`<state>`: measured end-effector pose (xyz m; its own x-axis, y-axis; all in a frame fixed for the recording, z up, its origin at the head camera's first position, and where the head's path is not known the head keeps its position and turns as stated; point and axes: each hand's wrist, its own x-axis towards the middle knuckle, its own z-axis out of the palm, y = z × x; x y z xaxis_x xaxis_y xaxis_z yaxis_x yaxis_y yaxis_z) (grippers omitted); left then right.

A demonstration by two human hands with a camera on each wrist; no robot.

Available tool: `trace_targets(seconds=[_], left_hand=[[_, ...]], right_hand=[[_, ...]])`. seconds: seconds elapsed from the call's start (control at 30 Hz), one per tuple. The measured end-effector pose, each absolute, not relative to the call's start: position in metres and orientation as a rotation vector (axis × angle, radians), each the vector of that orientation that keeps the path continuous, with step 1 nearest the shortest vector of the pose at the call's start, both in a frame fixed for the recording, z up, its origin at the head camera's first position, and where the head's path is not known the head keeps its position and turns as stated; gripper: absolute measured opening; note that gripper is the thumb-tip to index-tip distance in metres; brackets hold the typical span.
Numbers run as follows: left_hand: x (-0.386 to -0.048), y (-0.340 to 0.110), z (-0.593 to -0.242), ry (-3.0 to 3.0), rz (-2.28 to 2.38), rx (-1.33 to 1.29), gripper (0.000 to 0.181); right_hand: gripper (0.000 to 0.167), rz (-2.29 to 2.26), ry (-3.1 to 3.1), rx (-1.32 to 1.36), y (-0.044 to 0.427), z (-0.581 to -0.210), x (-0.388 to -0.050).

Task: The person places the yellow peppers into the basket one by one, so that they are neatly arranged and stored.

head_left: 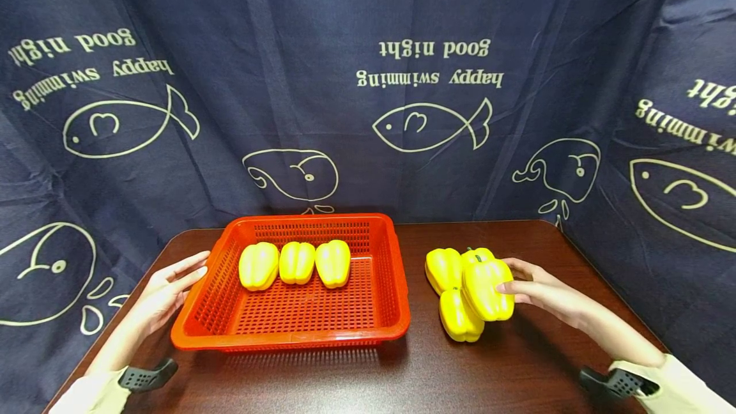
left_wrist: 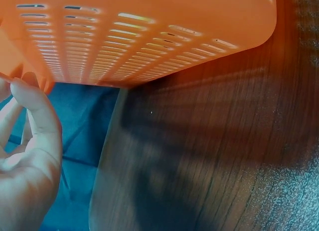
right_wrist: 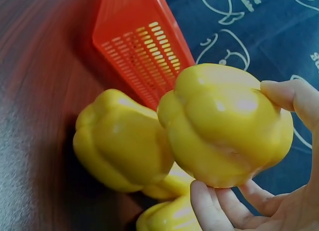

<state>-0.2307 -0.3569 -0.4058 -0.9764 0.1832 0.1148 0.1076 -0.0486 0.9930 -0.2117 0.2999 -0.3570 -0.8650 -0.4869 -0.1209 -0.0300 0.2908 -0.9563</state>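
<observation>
My right hand holds a yellow bell pepper between thumb and fingers, lifted over the table. In the right wrist view, the thumb presses one side of this pepper and the fingers support the other. Close by on the table lie three more yellow bell peppers, including a front one and a left one; the back one is partly hidden. My left hand pinches the left rim of a red plastic basket. Three yellow bell peppers sit side by side in the basket, one in the middle.
The basket stands on a dark brown wooden table, left of the loose peppers. A navy cloth printed with fish and whales hangs behind the table and along both sides.
</observation>
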Motion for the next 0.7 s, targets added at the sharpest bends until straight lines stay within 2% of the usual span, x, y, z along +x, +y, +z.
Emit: trace_targets(seconds=[0.7], left_hand=[[-0.231,-0.358,-0.407,2.219,2.179,0.279,0.037]], right_hand=[[0.066,-1.651,2.224,-0.416,0.249,-0.331,-0.219]])
